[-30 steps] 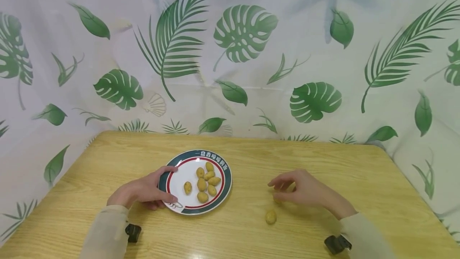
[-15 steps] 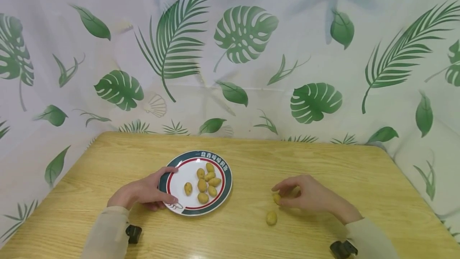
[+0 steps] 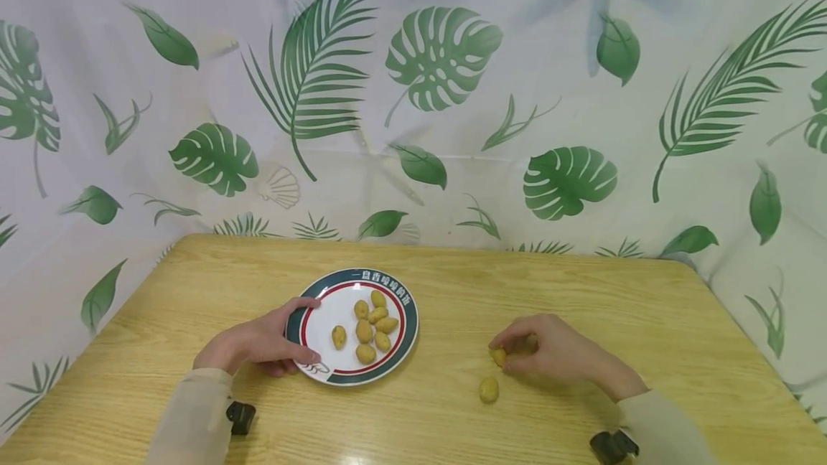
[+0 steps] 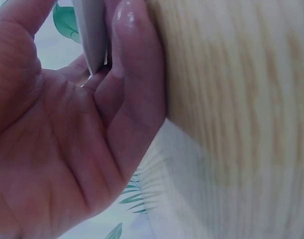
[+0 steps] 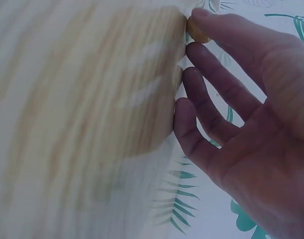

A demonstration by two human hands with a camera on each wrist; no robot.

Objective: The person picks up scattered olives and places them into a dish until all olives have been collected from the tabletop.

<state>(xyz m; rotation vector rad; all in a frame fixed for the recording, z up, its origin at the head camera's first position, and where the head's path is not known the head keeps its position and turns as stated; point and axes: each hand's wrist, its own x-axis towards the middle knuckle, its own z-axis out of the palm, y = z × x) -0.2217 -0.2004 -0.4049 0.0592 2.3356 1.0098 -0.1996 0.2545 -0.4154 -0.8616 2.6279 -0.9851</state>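
Observation:
A white plate point(image 3: 323, 323) with a dark green rim and a red ring sits left of centre in the head view. Several small yellow potatoes point(image 3: 364, 331) lie on it. My left hand point(image 3: 261, 341) grips the plate's left edge; the left wrist view shows the edge point(image 4: 92, 35) among the curled fingers. To the right, my right hand point(image 3: 549, 349) pinches a small potato point(image 3: 499, 356) at the table surface between thumb and fingertips. That potato point(image 5: 198, 31) is partly covered by the thumb in the right wrist view. One loose potato point(image 3: 489, 390) lies just nearer to me.
The wooden table point(image 3: 446, 436) has a light grain and ends at a back edge. Behind it hangs a white curtain point(image 3: 465, 185) with green leaf prints. A small black device point(image 3: 241, 418) is worn at the left wrist, another device point(image 3: 614, 445) at the right.
My right hand has shifted slightly right and toward me, and its fingers have come around the potato, which now shows between them. The left hand and plate stay put.

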